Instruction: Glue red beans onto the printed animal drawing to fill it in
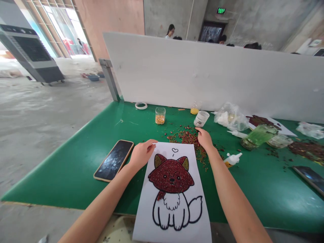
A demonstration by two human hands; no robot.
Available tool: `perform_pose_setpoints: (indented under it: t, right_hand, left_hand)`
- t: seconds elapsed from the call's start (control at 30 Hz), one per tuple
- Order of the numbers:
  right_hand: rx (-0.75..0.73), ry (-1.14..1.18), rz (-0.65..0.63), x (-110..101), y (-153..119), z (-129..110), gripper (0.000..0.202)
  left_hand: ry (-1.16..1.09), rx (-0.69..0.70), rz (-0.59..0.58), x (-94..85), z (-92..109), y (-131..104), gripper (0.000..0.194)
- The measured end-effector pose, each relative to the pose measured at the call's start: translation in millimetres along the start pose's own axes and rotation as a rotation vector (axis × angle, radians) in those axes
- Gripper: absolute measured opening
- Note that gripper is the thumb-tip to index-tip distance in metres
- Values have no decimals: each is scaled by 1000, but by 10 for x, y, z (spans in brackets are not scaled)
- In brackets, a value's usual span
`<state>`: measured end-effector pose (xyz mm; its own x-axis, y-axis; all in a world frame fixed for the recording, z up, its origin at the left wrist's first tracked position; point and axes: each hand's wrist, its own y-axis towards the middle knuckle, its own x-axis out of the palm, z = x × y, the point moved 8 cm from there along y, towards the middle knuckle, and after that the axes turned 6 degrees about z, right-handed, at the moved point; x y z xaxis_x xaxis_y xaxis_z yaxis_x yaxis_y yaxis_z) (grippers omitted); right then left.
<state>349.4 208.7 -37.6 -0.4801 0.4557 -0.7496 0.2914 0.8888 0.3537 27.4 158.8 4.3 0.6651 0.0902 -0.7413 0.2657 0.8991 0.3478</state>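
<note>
Left hand [143, 153] curled, touching far left corner of fox drawing [172, 177]; I can't tell if pinching. Drawing overhangs desk's [73, 168] near edge. Right hand [204, 139] points index beside loose beans [188, 138], plastic cup [201, 119]; grip unclear.

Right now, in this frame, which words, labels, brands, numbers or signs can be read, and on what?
"EXIT": green lit sign on the back wall; characters above it too blurred to read.
White squeeze bottle: label too small to read.
Floor unit: panel markings too small.
</note>
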Motion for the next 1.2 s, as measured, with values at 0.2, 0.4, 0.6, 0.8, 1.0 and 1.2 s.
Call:
perform_pose_setpoints:
  t: [0.2,0.4,0.6,0.8,1.0,1.2]
  right_hand:
    - [-149,-45,-87,81,-2,-184,37]
    - [-162,-142,-60,48,50,-262,24]
    - [-134,-234,-49,63,153,-291,10]
    - [-108,-259,-65,51,182,-273,11]
    - [-76,-244,-45,55,159,-255,13]
    - [-123,-159,28,-94,182,-435,12]
  left_hand:
    - [41,-2,-37,48,-15,-2,26]
    - [59,7,-45,54,6,-4,25]
    - [66,0,-42,51,13,3,23]
    - [86,2,-44,72,15,-6,23]
    - [94,11,-50,68,33,-22,23]
    - [96,12,-37,50,7,14,24]
